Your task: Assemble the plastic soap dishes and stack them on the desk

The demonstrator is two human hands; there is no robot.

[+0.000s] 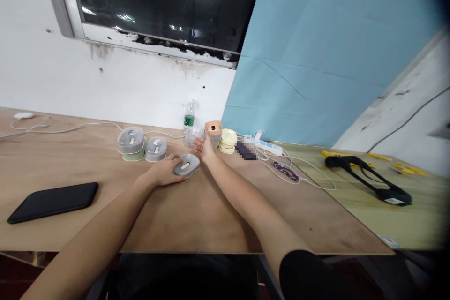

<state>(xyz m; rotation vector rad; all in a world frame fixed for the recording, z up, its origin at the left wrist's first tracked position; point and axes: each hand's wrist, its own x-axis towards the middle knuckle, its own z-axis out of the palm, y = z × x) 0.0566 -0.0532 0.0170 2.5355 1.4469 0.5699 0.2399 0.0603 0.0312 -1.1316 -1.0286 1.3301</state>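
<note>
My left hand (166, 169) grips the left side of a grey rounded lid (187, 165), with the thumb in front and the fingers behind. The lid sits low at the tabletop and has a pale oblong piece on its top. Farther back, my right hand (206, 150) is open, thumb up and fingers stretched left, close to some clear plastic containers (191, 137). I cannot tell whether it touches them. Just behind that hand stands an orange-topped box (213, 128). Beside it is a stack of cream-coloured pieces (228, 139).
Left of my hands are a grey-lidded green box (131, 143) and another grey box (155, 149). A bottle (189, 115) stands by the wall. A black flat case (52, 202) lies front left. A power strip (269, 146), cables and a black strap frame (369, 180) are right.
</note>
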